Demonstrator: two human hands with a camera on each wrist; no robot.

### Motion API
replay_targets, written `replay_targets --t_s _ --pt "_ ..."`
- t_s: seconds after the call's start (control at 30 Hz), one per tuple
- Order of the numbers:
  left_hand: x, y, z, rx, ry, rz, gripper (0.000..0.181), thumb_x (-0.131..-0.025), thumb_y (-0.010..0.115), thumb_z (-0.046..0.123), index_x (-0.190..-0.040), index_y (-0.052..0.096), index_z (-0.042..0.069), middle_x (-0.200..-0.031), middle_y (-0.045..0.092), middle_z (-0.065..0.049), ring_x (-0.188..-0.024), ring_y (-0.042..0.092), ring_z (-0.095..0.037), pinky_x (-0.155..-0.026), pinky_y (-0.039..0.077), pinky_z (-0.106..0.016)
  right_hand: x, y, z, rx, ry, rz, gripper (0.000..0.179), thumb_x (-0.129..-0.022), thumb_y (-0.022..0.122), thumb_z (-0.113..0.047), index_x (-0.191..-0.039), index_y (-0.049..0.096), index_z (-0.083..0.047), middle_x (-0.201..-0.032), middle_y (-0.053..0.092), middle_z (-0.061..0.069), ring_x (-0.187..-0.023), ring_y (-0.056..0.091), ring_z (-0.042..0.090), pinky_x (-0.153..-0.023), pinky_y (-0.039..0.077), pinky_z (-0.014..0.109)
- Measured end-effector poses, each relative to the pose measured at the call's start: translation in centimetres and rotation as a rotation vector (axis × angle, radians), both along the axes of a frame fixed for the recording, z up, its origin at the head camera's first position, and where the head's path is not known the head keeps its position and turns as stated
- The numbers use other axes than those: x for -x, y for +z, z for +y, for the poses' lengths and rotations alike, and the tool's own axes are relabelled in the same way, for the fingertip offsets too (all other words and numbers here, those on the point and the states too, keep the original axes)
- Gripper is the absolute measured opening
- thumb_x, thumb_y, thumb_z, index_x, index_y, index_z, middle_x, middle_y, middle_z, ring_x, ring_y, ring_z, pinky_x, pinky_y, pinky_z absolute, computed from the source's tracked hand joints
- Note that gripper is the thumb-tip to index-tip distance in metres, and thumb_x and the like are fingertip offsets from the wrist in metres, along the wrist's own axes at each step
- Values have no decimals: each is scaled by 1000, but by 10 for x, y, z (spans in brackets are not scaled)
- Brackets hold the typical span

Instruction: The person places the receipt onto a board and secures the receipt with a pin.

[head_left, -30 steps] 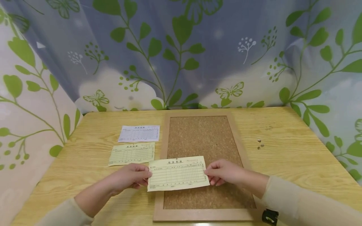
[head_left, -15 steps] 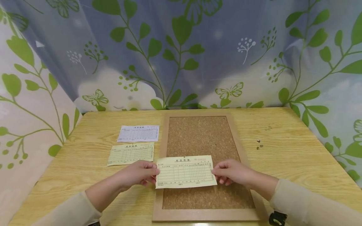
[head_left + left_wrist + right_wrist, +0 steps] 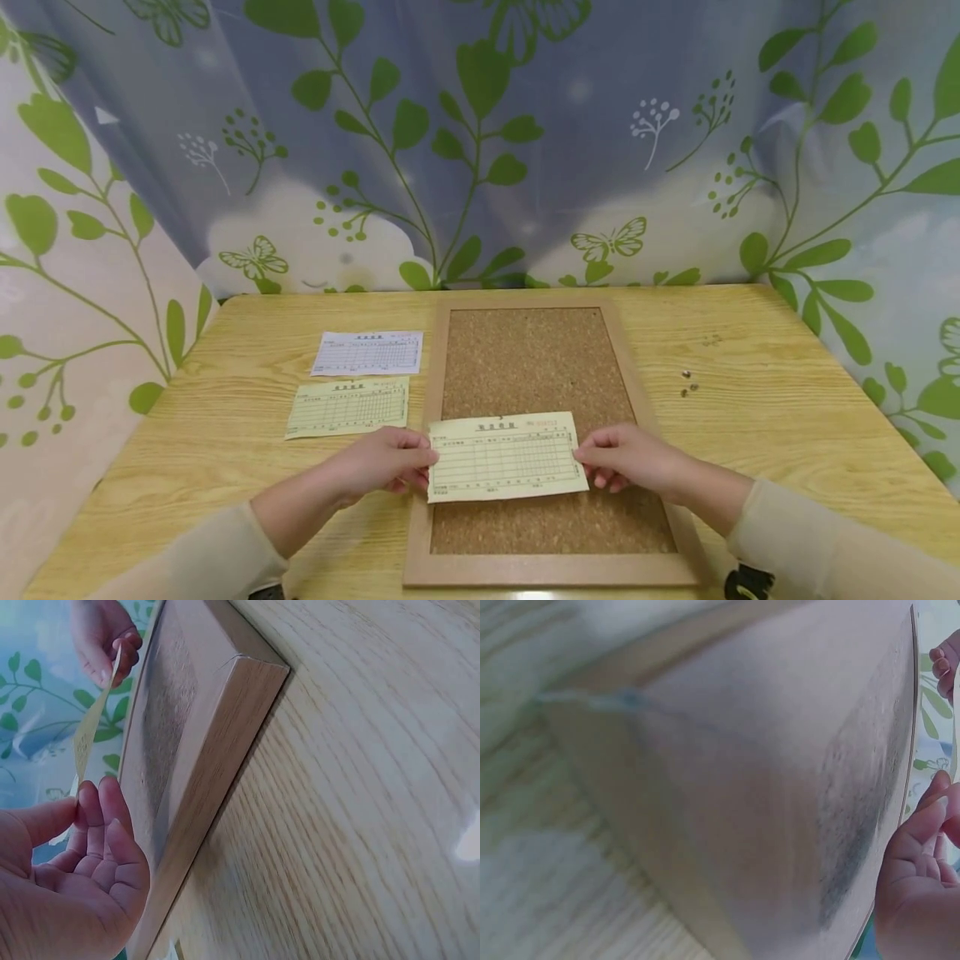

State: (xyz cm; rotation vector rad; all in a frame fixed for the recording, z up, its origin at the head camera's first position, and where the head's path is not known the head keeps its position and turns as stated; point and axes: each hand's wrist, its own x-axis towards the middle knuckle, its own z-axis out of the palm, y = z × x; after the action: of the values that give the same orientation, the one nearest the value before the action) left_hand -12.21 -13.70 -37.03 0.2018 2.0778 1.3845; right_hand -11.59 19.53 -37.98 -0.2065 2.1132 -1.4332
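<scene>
A yellow printed receipt slip (image 3: 508, 458) is stretched between both hands above the lower half of a wood-framed cork board (image 3: 532, 358). My left hand (image 3: 386, 460) pinches its left edge between thumb and fingers. At the opposite edge, my right hand (image 3: 626, 457) pinches it the same way. The left wrist view shows the slip (image 3: 88, 735) nearly edge-on and raised off the board, with the thumb and forefinger of the left hand (image 3: 82, 862) meeting on it. In the right wrist view the right hand (image 3: 922, 877) appears at the right, its slip mostly out of frame.
On the table (image 3: 765, 467), left of the board, lie a second yellow slip (image 3: 348, 407) and a white slip (image 3: 367, 353). Several small metal pieces (image 3: 687, 385) sit to the board's right, with small pale bits (image 3: 711, 340) behind them. A patterned curtain (image 3: 525, 150) hangs behind.
Both hands have carried the yellow slip rightward, from over the board's left edge to farther over the cork. The other slips and the metal pieces stay where they were.
</scene>
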Motion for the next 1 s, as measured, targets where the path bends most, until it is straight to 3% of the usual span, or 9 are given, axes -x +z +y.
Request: replay_targets --t_s 0.53,0.77,1.0 --pt "2 -3 17 -35 -24 -1 21 -95 54 20 -82 58 4 -78 62 -1 -70 63 -13 -58 42 -26 -2 -2 16 15 -10 -27 24 -94 54 -21 -81 59 -2 -66 53 -1 -62 49 10 -56 44 23" --pt "4 -5 23 -40 -13 -17 20 -93 56 20 -84 60 2 -78 64 -3 -72 64 -14 -59 43 -25 -4 -7 22 30 -30 -39 25 -95 55 -23 -78 57 -5 -64 52 -1 -61 49 10 -56 44 23" --pt "5 -6 27 -50 -8 -23 23 -92 57 23 -79 58 5 -75 63 -2 -72 63 -14 -60 45 -25 -3 -9 26 44 -43 -25 24 -95 54 -23 -84 60 -3 -66 52 -1 -61 48 9 -56 43 22"
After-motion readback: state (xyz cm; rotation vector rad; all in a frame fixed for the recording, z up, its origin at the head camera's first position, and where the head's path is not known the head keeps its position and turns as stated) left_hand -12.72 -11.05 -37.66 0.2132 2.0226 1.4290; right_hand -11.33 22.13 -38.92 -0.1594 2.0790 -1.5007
